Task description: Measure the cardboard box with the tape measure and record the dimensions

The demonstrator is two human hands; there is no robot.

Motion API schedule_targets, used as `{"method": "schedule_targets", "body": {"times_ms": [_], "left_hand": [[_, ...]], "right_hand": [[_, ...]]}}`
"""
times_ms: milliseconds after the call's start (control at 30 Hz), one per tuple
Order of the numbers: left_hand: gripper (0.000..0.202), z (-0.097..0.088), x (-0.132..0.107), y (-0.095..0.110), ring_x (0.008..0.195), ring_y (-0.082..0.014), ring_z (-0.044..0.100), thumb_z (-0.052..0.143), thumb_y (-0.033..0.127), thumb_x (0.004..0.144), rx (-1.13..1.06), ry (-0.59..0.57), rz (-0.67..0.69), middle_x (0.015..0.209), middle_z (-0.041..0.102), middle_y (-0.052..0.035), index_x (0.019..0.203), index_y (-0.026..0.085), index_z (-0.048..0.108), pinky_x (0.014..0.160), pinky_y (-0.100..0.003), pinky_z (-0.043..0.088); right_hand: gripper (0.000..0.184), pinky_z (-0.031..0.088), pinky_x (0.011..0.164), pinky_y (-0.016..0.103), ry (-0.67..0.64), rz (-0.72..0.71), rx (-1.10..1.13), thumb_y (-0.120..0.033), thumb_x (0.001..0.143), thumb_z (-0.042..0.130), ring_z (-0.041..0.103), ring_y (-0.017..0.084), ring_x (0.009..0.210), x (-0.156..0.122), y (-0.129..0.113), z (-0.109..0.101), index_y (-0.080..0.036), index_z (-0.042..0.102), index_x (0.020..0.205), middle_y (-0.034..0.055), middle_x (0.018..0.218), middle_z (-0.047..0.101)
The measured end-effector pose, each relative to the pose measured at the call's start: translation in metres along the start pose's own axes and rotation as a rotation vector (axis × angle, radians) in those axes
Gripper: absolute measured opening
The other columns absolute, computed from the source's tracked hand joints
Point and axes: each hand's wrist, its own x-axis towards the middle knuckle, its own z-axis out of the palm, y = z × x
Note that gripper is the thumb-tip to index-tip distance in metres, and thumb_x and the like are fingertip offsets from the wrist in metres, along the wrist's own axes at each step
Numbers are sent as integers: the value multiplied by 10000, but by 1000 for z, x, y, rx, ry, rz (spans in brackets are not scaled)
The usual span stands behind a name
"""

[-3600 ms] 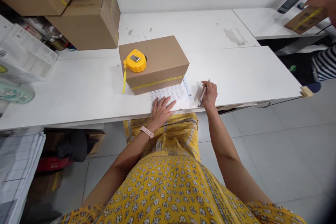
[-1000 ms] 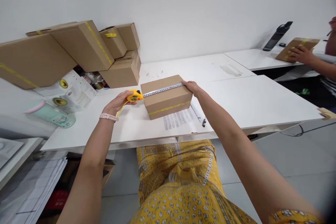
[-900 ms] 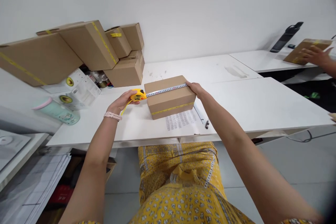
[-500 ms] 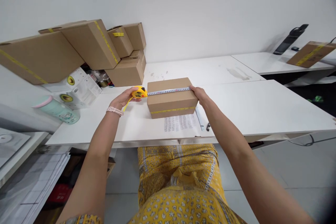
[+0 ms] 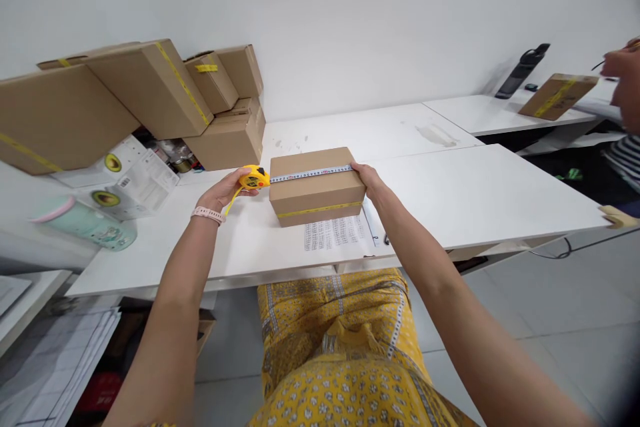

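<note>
A brown cardboard box [image 5: 316, 200] with a yellow tape strip along its front lies on the white desk in front of me. My left hand [image 5: 226, 188] is closed around a yellow tape measure [image 5: 254, 177], just off the box's left end. Its pale blade [image 5: 310, 173] runs straight across the box's top to the right edge. There my right hand [image 5: 369, 179] pinches the blade's end against the box, thumb on top and fingers down the right side. A printed sheet [image 5: 333, 233] sticks out from under the box's front.
Stacked cardboard boxes [image 5: 150, 90] stand at the back left, beside white avocado-print boxes [image 5: 145, 180] and a mint tumbler [image 5: 90, 223] lying tilted. On the right are a dark bottle [image 5: 523, 72], another taped box [image 5: 557, 97] and another person's hand [image 5: 625, 80].
My view has turned slightly right, so everything sits further left. Another person's hand and striped sleeve have come into view at the right. Both my hands keep their holds.
</note>
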Motion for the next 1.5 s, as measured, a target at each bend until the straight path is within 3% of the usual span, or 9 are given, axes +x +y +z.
{"method": "schedule_targets", "body": {"times_ms": [300,433,567,767,833,933,1033,1333,1500], "left_hand": [[408,10,-19,25,1065,-311,724,850,413,699,119,-70,27,1128,783,-157,1007,155,782,790,-350,641],[362,43,-53,41,943,-298,753,884,286,686,235,-298,14,1050,789,-119,1021,188,790,693,-324,634],[356,94,-97,19,603,-205,729,849,291,725,-21,-517,-165,877,729,-76,1022,146,717,548,-314,623],[613,167,-143,-40,547,-188,695,776,602,682,-338,-377,-138,960,701,-80,1085,169,615,441,-295,563],[612,184,-146,-46,547,-179,682,751,630,682,-428,-293,-108,929,703,-77,1063,167,622,452,-288,557],[590,200,-138,-41,576,-170,677,747,633,688,-534,-150,-61,892,705,-69,1019,157,640,493,-284,571],[558,207,-123,-29,579,-155,678,756,615,695,-601,-16,-47,882,701,-48,992,156,647,511,-278,582],[508,241,-103,-21,496,-141,657,756,553,698,-673,192,-118,802,670,-19,984,157,616,471,-283,583],[563,269,-112,-17,492,-134,650,787,581,656,-692,224,-111,852,645,-4,992,179,584,476,-303,592]], "right_hand": [[253,525,673,313,76,-86,-91,-446,835,678,661,212,814,2,4,-1,-197,640,862,111,1036,745],[269,506,703,312,162,-178,-156,-460,812,697,646,210,799,2,5,-2,-208,619,760,71,848,728],[262,508,700,323,181,-282,-199,-453,760,716,636,208,775,1,2,-7,-214,614,724,39,754,695],[265,528,738,354,116,-444,-257,-453,731,722,641,217,787,0,-20,-4,-196,659,746,43,770,702],[307,535,850,382,108,-513,-270,-489,797,668,661,237,914,0,-33,3,-189,698,855,77,935,739],[487,475,1058,428,109,-624,-282,-552,942,482,603,259,1207,3,-48,17,-197,666,1220,125,1330,668],[589,384,1176,479,49,-676,-416,-539,1017,316,474,279,1406,6,-51,31,-198,530,1447,133,1523,548],[627,241,1252,563,-226,-670,-1009,-494,1053,157,252,277,1573,8,-37,50,-285,368,1605,-5,1708,300],[607,221,1258,517,-251,-653,-1121,-468,1053,181,280,278,1567,9,-36,54,-278,445,1565,-1,1682,358]]}}
